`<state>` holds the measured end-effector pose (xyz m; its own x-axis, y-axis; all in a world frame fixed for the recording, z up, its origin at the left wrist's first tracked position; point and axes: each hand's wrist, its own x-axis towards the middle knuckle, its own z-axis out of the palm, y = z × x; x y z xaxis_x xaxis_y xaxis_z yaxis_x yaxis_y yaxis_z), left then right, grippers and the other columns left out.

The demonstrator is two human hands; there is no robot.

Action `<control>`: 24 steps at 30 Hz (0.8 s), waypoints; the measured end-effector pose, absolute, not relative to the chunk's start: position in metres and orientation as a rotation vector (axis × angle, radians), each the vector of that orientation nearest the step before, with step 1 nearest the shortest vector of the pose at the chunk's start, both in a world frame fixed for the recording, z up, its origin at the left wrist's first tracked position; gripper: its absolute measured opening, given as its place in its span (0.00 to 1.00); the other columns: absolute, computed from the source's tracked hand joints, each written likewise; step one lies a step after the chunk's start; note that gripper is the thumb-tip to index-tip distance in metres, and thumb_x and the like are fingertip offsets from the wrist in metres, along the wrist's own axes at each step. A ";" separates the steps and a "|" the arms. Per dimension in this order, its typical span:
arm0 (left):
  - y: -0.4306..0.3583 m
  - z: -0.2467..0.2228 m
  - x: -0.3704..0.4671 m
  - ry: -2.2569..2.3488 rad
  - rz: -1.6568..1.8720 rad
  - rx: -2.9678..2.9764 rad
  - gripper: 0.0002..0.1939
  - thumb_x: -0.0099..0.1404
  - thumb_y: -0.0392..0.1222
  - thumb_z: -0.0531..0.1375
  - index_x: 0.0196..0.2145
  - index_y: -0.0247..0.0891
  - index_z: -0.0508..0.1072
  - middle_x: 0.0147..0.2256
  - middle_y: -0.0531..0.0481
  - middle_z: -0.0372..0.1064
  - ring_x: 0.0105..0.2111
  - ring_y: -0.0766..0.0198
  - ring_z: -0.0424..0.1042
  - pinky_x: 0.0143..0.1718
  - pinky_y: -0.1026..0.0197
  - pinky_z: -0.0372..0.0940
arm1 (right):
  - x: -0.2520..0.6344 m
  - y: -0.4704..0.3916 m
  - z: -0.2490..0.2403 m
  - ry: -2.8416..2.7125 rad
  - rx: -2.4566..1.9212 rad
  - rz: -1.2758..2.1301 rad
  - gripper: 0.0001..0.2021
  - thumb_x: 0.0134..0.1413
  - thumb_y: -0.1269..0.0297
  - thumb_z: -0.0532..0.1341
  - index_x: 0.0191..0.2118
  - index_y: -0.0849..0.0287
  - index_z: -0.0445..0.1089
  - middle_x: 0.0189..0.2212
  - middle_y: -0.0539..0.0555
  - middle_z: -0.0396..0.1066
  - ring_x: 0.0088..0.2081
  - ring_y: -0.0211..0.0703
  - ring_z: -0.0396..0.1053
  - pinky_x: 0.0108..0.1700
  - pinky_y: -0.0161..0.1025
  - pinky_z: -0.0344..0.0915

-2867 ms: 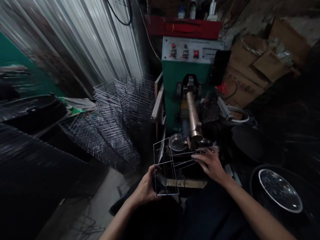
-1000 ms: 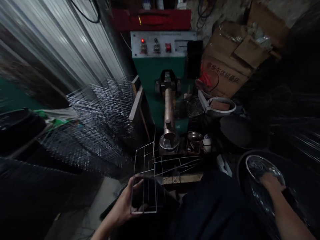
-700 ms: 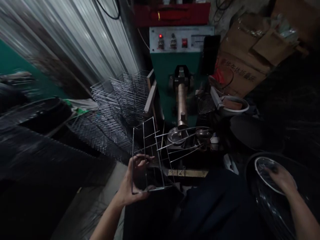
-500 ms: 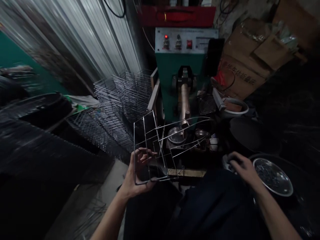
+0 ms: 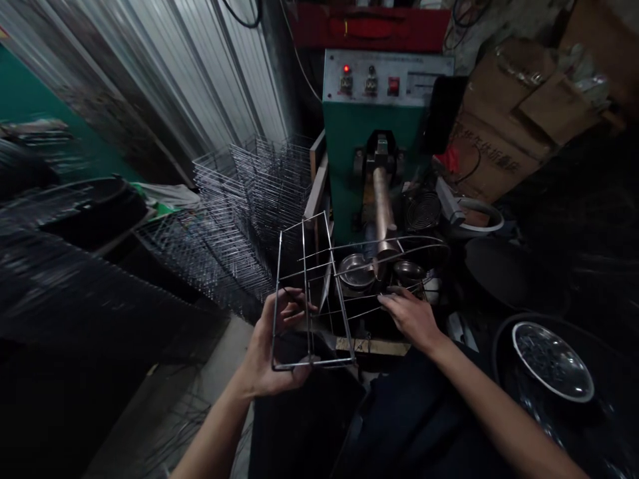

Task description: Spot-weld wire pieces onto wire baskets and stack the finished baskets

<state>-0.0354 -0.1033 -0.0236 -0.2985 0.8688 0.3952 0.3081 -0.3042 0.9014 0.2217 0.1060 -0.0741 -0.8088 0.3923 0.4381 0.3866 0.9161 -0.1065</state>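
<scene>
My left hand (image 5: 269, 349) grips a welded wire rack (image 5: 329, 364) at its near left end, with the thumb under the bottom wire and the fingers curled inside. The rack is tilted, and its long curved wires reach right, in front of the welding machine. My right hand (image 5: 412, 320) pinches the rack's lower right wires; whether a small piece is also between the fingertips is hidden. Just beyond the rack, a copper electrode arm (image 5: 383, 203) sticks out from the green spot-welding machine (image 5: 344, 159). A round metal dish (image 5: 355, 273) sits below the arm.
Stacked wire racks (image 5: 234, 213) stand to the left beside a wooden rail. At right, a clear-looking bowl (image 5: 554, 362) contains many small metal pieces. A cardboard box (image 5: 494, 146) and a white-rimmed bucket (image 5: 492, 226) are behind. A red light glows on the control panel (image 5: 389, 73).
My right hand has moved left from beside my knee to the rack's right-hand wires. My left hand keeps its hold, and the view has shifted slightly.
</scene>
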 end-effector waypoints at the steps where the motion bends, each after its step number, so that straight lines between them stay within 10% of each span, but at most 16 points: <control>1: -0.103 -0.023 -0.036 1.458 1.661 1.498 0.53 0.48 0.41 0.72 0.67 0.53 0.54 0.59 0.43 0.59 0.52 0.45 0.72 0.55 0.39 0.71 | 0.221 0.106 -0.076 -2.622 -0.563 0.001 0.18 0.66 0.76 0.60 0.57 0.54 0.75 0.50 0.53 0.79 0.56 0.49 0.72 0.51 0.41 0.75; 24: -0.093 0.021 -0.046 1.504 1.714 1.604 0.48 0.46 0.39 0.70 0.65 0.46 0.60 0.50 0.42 0.64 0.49 0.47 0.72 0.48 0.44 0.75 | 0.215 0.120 -0.063 -2.556 -0.441 0.103 0.24 0.60 0.82 0.59 0.57 0.55 0.75 0.50 0.53 0.79 0.58 0.46 0.71 0.48 0.37 0.76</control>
